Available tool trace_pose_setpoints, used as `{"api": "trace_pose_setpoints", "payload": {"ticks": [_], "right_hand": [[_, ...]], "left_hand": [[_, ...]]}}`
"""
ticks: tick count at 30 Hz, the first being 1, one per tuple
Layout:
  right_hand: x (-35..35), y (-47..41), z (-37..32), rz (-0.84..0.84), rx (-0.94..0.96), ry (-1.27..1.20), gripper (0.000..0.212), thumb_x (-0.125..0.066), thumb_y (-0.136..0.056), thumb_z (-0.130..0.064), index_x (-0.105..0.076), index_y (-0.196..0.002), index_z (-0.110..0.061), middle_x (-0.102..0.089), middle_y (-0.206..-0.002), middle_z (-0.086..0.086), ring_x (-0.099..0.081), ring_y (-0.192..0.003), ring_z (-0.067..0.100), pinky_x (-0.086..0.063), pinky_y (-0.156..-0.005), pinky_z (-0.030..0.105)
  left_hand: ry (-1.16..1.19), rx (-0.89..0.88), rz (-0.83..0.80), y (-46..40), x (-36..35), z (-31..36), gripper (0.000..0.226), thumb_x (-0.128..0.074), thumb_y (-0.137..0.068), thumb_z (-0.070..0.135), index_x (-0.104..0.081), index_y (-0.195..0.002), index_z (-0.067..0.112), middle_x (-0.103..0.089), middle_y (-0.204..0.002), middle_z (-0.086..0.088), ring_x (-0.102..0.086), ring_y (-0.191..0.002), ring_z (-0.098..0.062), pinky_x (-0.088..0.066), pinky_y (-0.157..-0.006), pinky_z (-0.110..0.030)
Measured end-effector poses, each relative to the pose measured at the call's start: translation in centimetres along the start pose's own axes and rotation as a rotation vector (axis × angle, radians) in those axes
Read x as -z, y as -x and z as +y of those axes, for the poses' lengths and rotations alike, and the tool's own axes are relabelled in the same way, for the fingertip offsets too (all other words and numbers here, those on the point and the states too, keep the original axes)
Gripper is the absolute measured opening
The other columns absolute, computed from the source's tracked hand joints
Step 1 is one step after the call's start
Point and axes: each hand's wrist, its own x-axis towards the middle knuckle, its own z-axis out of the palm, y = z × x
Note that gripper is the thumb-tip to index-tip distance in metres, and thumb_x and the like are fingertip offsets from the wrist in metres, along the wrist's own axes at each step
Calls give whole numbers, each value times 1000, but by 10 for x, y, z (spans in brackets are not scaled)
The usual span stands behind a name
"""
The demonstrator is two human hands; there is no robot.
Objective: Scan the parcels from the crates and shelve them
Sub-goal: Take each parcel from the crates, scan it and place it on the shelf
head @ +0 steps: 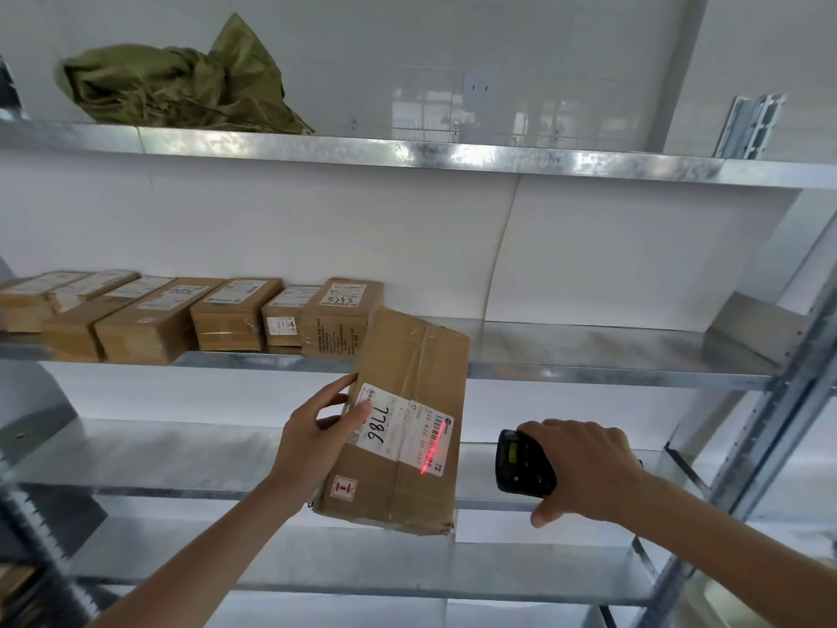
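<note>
My left hand (317, 435) grips a brown cardboard parcel (410, 351) by its left edge, thumb on the white label marked 7786. The parcel is held up in front of the middle shelf (589, 369), tilted. My right hand (584, 469) holds a black handheld scanner (521, 464) just right of the parcel. A red laser line from the scanner falls across the barcode at the label's right side. A row of several brown parcels (181, 319) with white labels sits on the left half of the middle shelf.
Metal shelving fills the view. A crumpled green sack (181, 83) lies on the top shelf (453, 156). The right half of the middle shelf is bare up to a metal divider (752, 328). A perforated upright (770, 423) stands at the right. Lower shelves run below.
</note>
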Motion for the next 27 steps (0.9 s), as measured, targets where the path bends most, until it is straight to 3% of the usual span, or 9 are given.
{"api": "trace_pose_setpoints", "payload": {"ticks": [6,11,15,20,27], "right_hand": [[0,-4,2,12,4,12,86,-82,-64,-70,-45,-135,-38,-61,-116,-16,-63,-108,13,-52,-95,38],[0,-8,3,17,15,13,86,-81,-64,-70,-45,-136,-39,-61,-117,-16,-63,-108,13,-53,-94,38],[2,-11,5,25,27,16,86,-80,-67,-71,-44,-138,-38,-62,-119,-16,-63,-109,13,-53,-96,38],[6,-17,10,47,34,16,84,-80,-70,-69,-44,-139,-38,-62,-118,-16,-62,-108,12,-52,-94,33],[5,-23,15,32,38,31,82,-81,-70,-67,-43,-138,-39,-61,-116,-16,-62,-107,12,-48,-86,31]], "left_hand": [[9,-8,-3,-2,-2,-1,39,-70,-89,42,-59,-126,48,-73,-106,16,-73,-81,-4,-55,-56,-14],[17,-9,-10,-6,-2,-2,39,-70,-89,41,-60,-126,48,-73,-107,14,-71,-85,5,-57,-58,-16],[12,-13,-6,-9,-5,-1,38,-70,-89,42,-59,-126,47,-73,-107,15,-73,-82,-4,-57,-58,-16],[8,-14,-1,-14,-9,-2,40,-70,-89,43,-59,-127,47,-73,-109,14,-73,-86,-10,-57,-59,-16],[11,-14,10,-19,-13,-2,38,-70,-90,39,-59,-125,47,-72,-105,17,-73,-80,-3,-58,-59,-17]]}}
